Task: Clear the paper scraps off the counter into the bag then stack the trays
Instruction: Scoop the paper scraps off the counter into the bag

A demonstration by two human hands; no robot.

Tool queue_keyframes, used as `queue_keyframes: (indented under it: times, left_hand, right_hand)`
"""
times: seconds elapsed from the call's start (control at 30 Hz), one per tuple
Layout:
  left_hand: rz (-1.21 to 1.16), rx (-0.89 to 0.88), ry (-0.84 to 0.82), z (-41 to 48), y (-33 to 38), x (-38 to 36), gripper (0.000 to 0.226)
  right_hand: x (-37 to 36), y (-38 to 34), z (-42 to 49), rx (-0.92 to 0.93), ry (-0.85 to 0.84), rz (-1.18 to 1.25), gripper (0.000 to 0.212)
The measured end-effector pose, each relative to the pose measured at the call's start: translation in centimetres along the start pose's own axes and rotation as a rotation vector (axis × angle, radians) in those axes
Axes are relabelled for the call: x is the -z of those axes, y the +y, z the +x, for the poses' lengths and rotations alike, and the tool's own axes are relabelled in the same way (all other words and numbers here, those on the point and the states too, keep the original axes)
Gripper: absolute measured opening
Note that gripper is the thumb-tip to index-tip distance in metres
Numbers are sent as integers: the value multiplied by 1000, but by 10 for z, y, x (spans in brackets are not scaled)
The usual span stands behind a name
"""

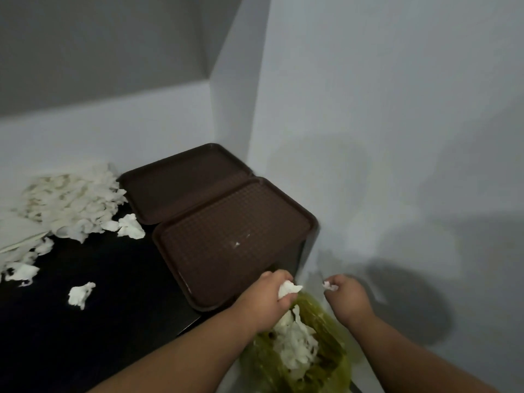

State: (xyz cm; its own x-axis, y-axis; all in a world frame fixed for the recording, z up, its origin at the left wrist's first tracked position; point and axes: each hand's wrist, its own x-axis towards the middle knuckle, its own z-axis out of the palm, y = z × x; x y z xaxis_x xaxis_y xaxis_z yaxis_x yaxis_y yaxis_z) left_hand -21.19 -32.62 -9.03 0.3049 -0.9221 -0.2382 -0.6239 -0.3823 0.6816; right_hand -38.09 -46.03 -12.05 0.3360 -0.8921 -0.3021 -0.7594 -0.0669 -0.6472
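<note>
While a heap of white torn paper scraps (71, 205) lies at the black counter's (99, 321) left, two brown rectangular plastic trays (226, 239) sit side by side, nearly bare. The left hand (269, 296) clutches crumpled paper above the green translucent plastic bag (326, 361), already holding scraps; the right hand (346, 293) pinches a small scrap.

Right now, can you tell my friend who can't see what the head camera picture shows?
Two bare hands drop white paper scraps into a green bag beside a dark counter: the left hand and right hand each grip a scrap. Two brown trays lie side by side, with a paper pile left.
</note>
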Motion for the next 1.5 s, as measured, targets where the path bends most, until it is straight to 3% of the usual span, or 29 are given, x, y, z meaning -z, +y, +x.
queue_keyframes:
  times: [0.13,0.33,0.57,0.87,1.2,1.5]
  left_hand:
    - [-32,111,-29,23,10,-24,45]
    - [-105,207,-44,51,18,-51,55]
    - [-118,260,-101,72,32,-74,69]
    - [-26,219,-90,61,21,-61,38]
    - [20,-3,165,-6,-6,34,21]
    - [-5,170,453,-117,-137,158,22]
  right_hand:
    - [3,16,15,-39,-43,147,28]
    - [9,38,19,-86,-60,347,22]
    - [26,61,14,-145,-38,378,23]
    - [35,71,6,-167,23,356,12]
    - [-1,-38,-14,112,38,194,20]
    - [-105,-187,-56,336,-141,156,17]
